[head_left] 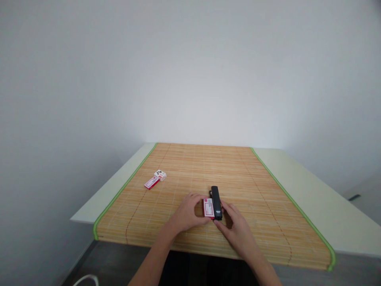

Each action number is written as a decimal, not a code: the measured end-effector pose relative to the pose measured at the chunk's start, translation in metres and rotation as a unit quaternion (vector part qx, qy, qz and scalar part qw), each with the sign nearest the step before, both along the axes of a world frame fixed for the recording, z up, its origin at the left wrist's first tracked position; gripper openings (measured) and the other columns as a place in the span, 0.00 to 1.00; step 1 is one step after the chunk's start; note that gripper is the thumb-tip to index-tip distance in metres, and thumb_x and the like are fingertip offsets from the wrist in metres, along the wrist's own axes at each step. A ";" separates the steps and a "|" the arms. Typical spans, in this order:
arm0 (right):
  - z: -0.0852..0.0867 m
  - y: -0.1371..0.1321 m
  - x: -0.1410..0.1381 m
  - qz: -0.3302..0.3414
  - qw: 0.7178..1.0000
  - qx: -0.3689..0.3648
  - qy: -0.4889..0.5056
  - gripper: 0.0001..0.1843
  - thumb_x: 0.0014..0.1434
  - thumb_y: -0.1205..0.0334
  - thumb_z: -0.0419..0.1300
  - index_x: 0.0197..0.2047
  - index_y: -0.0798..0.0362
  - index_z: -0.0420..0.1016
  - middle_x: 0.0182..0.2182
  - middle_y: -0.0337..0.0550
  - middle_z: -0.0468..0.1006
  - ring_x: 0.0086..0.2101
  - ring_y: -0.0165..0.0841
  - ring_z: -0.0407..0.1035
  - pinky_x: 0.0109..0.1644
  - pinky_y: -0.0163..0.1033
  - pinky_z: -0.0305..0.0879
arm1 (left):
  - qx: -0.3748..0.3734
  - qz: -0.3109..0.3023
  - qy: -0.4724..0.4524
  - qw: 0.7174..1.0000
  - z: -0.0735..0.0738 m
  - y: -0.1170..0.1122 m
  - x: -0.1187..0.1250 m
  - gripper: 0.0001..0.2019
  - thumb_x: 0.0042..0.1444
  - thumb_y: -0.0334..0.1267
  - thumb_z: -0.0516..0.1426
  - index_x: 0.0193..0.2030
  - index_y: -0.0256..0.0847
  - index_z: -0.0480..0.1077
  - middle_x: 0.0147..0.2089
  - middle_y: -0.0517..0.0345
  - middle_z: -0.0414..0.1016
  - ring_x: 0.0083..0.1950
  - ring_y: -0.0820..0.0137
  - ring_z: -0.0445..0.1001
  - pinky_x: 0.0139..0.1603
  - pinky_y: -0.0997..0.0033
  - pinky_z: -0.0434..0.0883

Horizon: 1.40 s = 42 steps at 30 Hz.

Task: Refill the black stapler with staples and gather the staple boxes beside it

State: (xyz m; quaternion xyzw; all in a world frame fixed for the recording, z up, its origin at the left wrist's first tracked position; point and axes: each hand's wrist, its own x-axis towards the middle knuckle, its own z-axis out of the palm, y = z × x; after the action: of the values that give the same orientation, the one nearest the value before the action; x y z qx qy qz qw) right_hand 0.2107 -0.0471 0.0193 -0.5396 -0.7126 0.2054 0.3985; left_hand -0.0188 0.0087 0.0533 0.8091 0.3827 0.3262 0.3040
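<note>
Near the front of the bamboo mat, a black stapler [217,203] lies lengthwise, pointing away from me. Against its left side is a small white and red box [208,207]. My left hand [188,212] grips this box by its far and near ends, thumb at the near edge. My right hand [235,227] is closed on the stapler's near end, with the thumb at the near tip and the fingers along the right side.
A bamboo mat [205,167] with green edging covers the middle of a white table [309,190]. Toward the left of the mat lie a flat red and white box [152,182] and a small white box [160,174], close together. A wall stands behind the table.
</note>
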 end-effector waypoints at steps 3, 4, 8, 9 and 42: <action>-0.001 -0.001 0.000 -0.004 1.000 -0.003 0.001 0.35 0.61 0.59 0.62 0.70 0.42 0.63 0.47 0.46 0.75 0.49 0.45 0.71 0.57 0.52 0.70 | -0.030 0.018 -0.006 0.999 0.000 0.003 -0.010 0.46 0.42 0.53 0.73 0.68 0.52 0.64 0.67 0.50 0.69 0.62 0.55 0.71 0.64 0.53 0.67; -0.001 -0.001 0.000 -0.006 1.000 -0.004 0.001 0.35 0.61 0.59 0.62 0.70 0.43 0.62 0.47 0.46 0.75 0.49 0.44 0.71 0.57 0.52 0.70 | -0.034 0.032 -0.008 0.999 0.000 0.006 -0.018 0.46 0.44 0.55 0.73 0.69 0.52 0.63 0.68 0.50 0.68 0.60 0.57 0.72 0.62 0.55 0.69; 0.000 -0.001 0.000 -0.013 1.000 -0.003 -0.002 0.35 0.61 0.59 0.63 0.70 0.43 0.63 0.47 0.46 0.75 0.48 0.44 0.71 0.56 0.50 0.70 | 0.032 0.188 0.010 0.982 0.001 0.032 -0.074 0.25 0.60 0.52 0.62 0.62 0.48 0.70 0.59 0.51 0.74 0.51 0.61 0.74 0.54 0.58 0.72; 0.000 -0.001 0.000 -0.013 1.000 -0.002 -0.003 0.35 0.60 0.59 0.63 0.70 0.43 0.63 0.47 0.46 0.75 0.48 0.44 0.71 0.55 0.50 0.71 | 0.065 0.249 0.023 0.966 -0.001 0.039 -0.093 0.21 0.63 0.50 0.59 0.60 0.45 0.71 0.58 0.50 0.75 0.51 0.60 0.74 0.56 0.57 0.70; 0.007 -0.002 -0.002 -0.009 1.000 0.014 -0.015 0.36 0.60 0.62 0.64 0.70 0.43 0.63 0.48 0.45 0.77 0.47 0.41 0.72 0.55 0.47 0.71 | 0.016 0.078 0.099 0.992 0.043 0.008 -0.043 0.29 0.47 0.52 0.69 0.55 0.47 0.73 0.52 0.56 0.75 0.43 0.65 0.74 0.44 0.67 0.70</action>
State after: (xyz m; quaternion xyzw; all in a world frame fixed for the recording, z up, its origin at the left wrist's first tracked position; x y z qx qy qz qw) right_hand 0.2087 -0.0493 0.0260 -0.5429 -0.7166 0.1840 0.3973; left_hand -0.0614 0.0172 0.0963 0.8098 0.4679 0.2731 0.2252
